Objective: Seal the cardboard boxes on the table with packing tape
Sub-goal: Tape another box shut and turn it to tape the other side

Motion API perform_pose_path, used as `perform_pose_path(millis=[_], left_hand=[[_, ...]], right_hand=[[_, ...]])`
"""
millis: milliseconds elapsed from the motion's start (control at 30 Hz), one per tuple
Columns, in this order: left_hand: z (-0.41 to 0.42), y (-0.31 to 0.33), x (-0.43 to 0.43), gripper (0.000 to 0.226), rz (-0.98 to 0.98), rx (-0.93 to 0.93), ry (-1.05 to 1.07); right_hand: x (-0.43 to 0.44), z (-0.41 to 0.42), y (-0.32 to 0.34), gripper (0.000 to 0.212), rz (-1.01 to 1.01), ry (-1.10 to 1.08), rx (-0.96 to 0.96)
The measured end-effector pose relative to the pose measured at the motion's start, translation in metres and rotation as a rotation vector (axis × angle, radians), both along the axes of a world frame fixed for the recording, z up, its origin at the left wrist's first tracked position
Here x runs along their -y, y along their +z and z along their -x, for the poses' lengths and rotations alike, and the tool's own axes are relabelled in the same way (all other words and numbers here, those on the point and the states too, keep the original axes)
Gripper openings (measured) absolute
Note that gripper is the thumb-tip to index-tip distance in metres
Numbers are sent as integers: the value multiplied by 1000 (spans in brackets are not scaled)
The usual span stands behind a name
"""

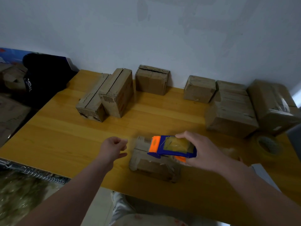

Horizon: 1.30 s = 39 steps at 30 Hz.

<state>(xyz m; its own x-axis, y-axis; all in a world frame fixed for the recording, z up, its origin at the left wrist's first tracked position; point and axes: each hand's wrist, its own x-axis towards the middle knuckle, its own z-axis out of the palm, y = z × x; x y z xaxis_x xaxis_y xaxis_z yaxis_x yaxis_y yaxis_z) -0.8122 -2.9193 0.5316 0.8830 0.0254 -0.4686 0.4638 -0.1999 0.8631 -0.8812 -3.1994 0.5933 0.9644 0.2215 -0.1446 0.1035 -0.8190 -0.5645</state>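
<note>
Gripping the blue-and-orange tape dispenser (172, 148) from above, the right hand (200, 151) holds it over the small cardboard box (151, 168) near the wooden table's (65, 136) front edge. The left hand (112, 146) (fingers loosely curled, nothing visible in them) is just left of the box.

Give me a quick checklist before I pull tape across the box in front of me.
1. Grip: the right hand holds the tape dispenser with its fingers curled over it: ok.
2. Position: the tape dispenser is over the top of the front box: ok.
3. Support: the left hand is beside the front box, not on it, and holds nothing: not ok.
4. Flaps closed flat: cannot tell, the front box is blurred.
5. Tape end stuck to the cardboard: cannot tell, it is hidden under the tape dispenser.
</note>
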Motion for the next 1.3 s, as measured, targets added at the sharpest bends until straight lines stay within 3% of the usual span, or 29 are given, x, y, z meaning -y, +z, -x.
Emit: perform_pose_path(millis=[167, 400, 767, 867, 967, 1033, 1133, 1300], left_hand=[[3, -11, 4, 21, -45, 5, 46], [7, -31, 9, 23, -276, 36, -33], [11, -49, 6, 23, -584, 6, -309], [19, -39, 10, 30, -422, 152, -134], [33, -21, 24, 52, -133, 128, -252], [39, -20, 28, 78, -236, 135, -441], [34, -26, 26, 104, -389, 158, -556], [31, -32, 39, 106, -837, 382, -828]], right_hand=[[-3, -4, -1, 69, 78, 26, -14], [-9, -9, -13, 72, 202, 20, -50], [-14, -10, -17, 72, 237, 4, -20], [-13, -9, -18, 72, 226, -4, -22], [-12, -8, -22, 71, 206, -22, -10], [-13, -9, -23, 70, 196, -28, 1], [-16, -7, -23, 70, 184, -41, 15], [-17, -6, -20, 68, 146, -58, 28]])
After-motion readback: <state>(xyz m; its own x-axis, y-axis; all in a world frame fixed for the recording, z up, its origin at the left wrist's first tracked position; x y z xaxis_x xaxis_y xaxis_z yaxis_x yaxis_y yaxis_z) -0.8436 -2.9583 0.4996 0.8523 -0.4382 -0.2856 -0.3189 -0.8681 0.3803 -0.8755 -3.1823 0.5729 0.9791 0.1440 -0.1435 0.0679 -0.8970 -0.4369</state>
